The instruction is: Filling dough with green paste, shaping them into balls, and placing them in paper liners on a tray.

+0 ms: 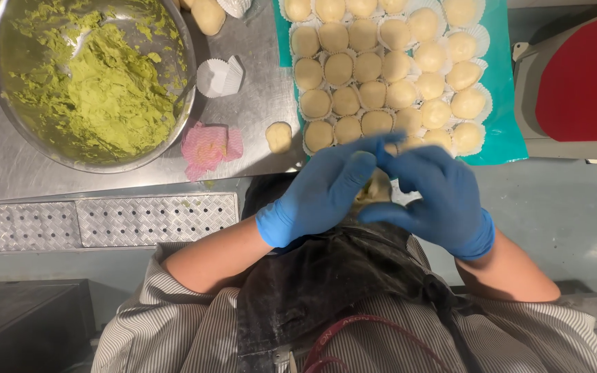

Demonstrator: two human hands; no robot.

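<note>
Head view, looking straight down: both hands in blue gloves meet just above the apron, the left hand [323,193] and right hand [440,197] cupped together around a small pale dough piece [376,190], a hint of green filling showing at its seam. Fingers closed on it from both sides, pinching. To do this well, the edges want gathering evenly over the filling with a light, turning pressure, so the skin neither tears nor leaks. Just beyond the hands, a teal tray [502,117] carries rows of smooth, round, cream-coloured buns [374,93] in white fluted paper cups. On the steel counter [257,103] sit a big metal bowl [188,69] of rough, crumbly green paste [98,90], a spare paper cup [220,76], a crumpled pink cloth [209,146] and one loose dough ball [278,136].
</note>
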